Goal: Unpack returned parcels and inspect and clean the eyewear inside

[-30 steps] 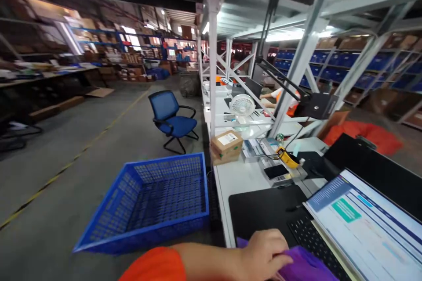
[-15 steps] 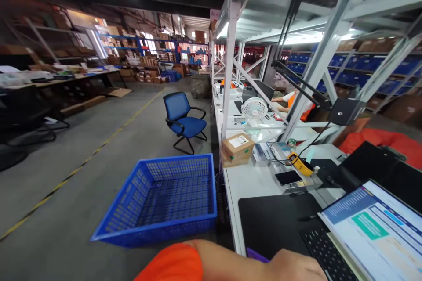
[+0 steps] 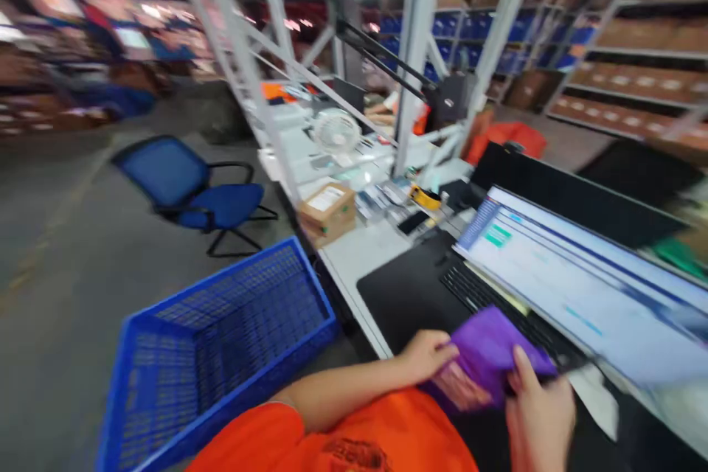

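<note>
A purple packet [image 3: 487, 354] lies over the near edge of a black desk mat [image 3: 403, 291], and both my hands grip it. My left hand [image 3: 425, 355] pinches its left side with curled fingers. My right hand [image 3: 539, 417] holds its right edge, thumb on top. Just behind the packet are a black keyboard [image 3: 476, 291] and a lit monitor [image 3: 580, 276]. The whole picture is smeared by motion.
A blue mesh crate [image 3: 221, 339] stands on the floor left of the white bench [image 3: 354, 254]. On the bench are a small cardboard box [image 3: 327, 210], a yellow scanner [image 3: 425, 196] and a white fan [image 3: 335, 131]. A blue office chair [image 3: 185, 188] stands in the aisle. Another person in orange [image 3: 406, 112] sits further along.
The view has swung right and down. My right hand has come into sight and taken the purple packet's right edge; my left hand stays on the packet.
</note>
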The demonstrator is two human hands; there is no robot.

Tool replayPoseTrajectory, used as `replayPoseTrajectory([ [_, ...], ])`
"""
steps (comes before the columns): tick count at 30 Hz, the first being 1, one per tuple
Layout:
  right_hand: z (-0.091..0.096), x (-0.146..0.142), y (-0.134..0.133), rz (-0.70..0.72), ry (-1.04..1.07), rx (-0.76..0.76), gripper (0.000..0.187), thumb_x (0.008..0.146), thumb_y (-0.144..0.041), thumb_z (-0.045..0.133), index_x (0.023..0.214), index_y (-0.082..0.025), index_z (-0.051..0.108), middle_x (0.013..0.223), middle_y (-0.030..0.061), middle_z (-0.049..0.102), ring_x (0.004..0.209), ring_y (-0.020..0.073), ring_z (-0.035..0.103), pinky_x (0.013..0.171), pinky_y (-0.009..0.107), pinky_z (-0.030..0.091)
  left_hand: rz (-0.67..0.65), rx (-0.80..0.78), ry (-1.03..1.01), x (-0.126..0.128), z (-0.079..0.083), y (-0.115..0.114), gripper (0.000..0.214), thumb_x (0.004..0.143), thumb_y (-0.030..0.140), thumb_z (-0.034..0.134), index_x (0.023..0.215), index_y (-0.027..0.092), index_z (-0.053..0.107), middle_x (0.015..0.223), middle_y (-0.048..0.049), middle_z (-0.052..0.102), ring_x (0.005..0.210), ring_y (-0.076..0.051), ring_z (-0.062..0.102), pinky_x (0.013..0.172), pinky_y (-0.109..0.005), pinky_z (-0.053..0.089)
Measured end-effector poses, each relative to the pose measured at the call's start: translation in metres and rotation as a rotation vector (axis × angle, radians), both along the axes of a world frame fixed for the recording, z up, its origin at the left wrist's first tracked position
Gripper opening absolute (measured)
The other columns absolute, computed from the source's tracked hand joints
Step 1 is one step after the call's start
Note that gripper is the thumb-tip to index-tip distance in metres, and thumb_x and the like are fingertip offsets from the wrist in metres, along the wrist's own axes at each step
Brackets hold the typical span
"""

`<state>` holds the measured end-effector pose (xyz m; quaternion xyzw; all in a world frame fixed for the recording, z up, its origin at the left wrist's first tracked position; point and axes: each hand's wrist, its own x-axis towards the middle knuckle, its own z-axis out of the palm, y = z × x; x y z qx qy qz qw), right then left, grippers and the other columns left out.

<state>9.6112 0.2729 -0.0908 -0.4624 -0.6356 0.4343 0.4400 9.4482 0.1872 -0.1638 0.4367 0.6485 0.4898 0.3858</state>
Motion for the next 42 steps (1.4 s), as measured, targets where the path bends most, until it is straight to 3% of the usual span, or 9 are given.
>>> replayPoseTrajectory([
  [2,-0.005,0.002,-0.003,-0.198,0.131,-0.109,0.039,0.088,-0.055,0.065,0.104,-0.020,0.057,0.064,-0.0066,0.050,0.050,0.0106,0.047,0.046,0.023,0.039,0.040,-0.011,-0.002,-0.001,-0.003,0.005,0.050,0.095,0.056,0.043,0.070,0.016,0.058,0.066,0.0004,0.056,0.063,-0.014,0.050,0.059,-0.025,0.040],
  [5,-0.011,0.015,-0.001,-0.250,0.208,-0.107,0.037,0.096,-0.053,0.052,0.111,-0.019,0.057,0.075,-0.0011,0.060,0.054,0.0104,0.047,0.049,0.023,0.039,0.084,0.009,0.040,-0.007,-0.001,0.016,0.035,0.097,0.044,0.045,0.084,0.016,0.062,0.078,-0.0019,0.063,0.074,-0.016,0.057,0.071,-0.027,0.045],
  [8,-0.014,0.040,-0.008,-0.158,-0.157,0.043,0.037,0.101,-0.047,0.043,0.115,-0.018,0.061,0.095,0.0074,0.070,0.062,0.0135,0.056,0.058,0.027,0.046,0.083,0.059,0.091,-0.012,0.007,0.021,0.023,0.096,0.037,0.049,0.100,0.019,0.064,0.087,-0.0022,0.068,0.079,-0.016,0.063,0.075,-0.026,0.047],
  [12,-0.016,0.059,-0.020,0.052,-0.616,0.398,0.037,0.103,-0.035,0.044,0.131,-0.020,0.062,0.102,0.0078,0.072,0.086,0.0191,0.067,0.073,0.029,0.050,0.096,0.113,0.205,-0.010,0.017,0.024,0.020,0.095,0.036,0.054,0.090,0.020,0.065,0.080,-0.0017,0.068,0.074,-0.016,0.065,0.071,-0.025,0.049],
  [16,-0.003,0.053,-0.024,0.051,-0.910,0.674,0.035,0.102,-0.025,0.047,0.133,-0.019,0.063,0.089,0.0039,0.071,0.073,0.0150,0.065,0.061,0.027,0.042,0.068,0.169,0.343,-0.005,0.023,0.029,0.019,0.096,0.034,0.054,0.093,0.020,0.066,0.081,-0.0025,0.069,0.071,-0.015,0.064,0.070,-0.025,0.048],
  [20,0.011,0.048,-0.027,0.068,-1.110,0.732,0.035,0.099,-0.020,0.051,0.130,-0.016,0.066,0.074,0.0022,0.067,0.064,0.0156,0.061,0.057,0.031,0.035,0.039,0.222,0.459,-0.002,0.031,0.030,0.020,0.099,0.031,0.050,0.100,0.019,0.066,0.086,-0.0047,0.072,0.073,-0.016,0.067,0.072,-0.025,0.050],
  [29,0.002,0.044,-0.033,0.195,-1.213,0.675,0.045,0.089,-0.010,0.054,0.132,-0.014,0.064,0.075,0.0052,0.065,0.062,0.0185,0.057,0.056,0.035,0.033,-0.059,0.342,0.648,-0.001,0.023,0.022,0.025,0.099,0.023,0.045,0.094,0.019,0.069,0.079,-0.0064,0.072,0.072,-0.017,0.070,0.068,-0.025,0.053],
  [35,-0.016,0.074,-0.015,0.240,-1.315,0.654,0.048,0.090,-0.010,0.052,0.136,-0.018,0.062,0.076,0.0061,0.064,0.067,0.0187,0.058,0.056,0.033,0.032,-0.170,0.415,0.672,-0.003,0.013,0.011,0.024,0.096,0.023,0.044,0.092,0.021,0.068,0.076,-0.0053,0.073,0.066,-0.015,0.068,0.063,-0.024,0.051],
  [42,-0.061,0.174,0.019,-0.118,-1.561,0.022,0.045,0.097,-0.014,0.041,0.138,-0.014,0.061,0.087,0.0144,0.068,0.070,0.0251,0.067,0.053,0.032,0.032,0.072,0.309,0.636,-0.013,0.014,0.012,0.021,0.099,0.027,0.042,0.096,0.018,0.060,0.080,-0.0071,0.071,0.068,-0.018,0.069,0.065,-0.027,0.050],
])
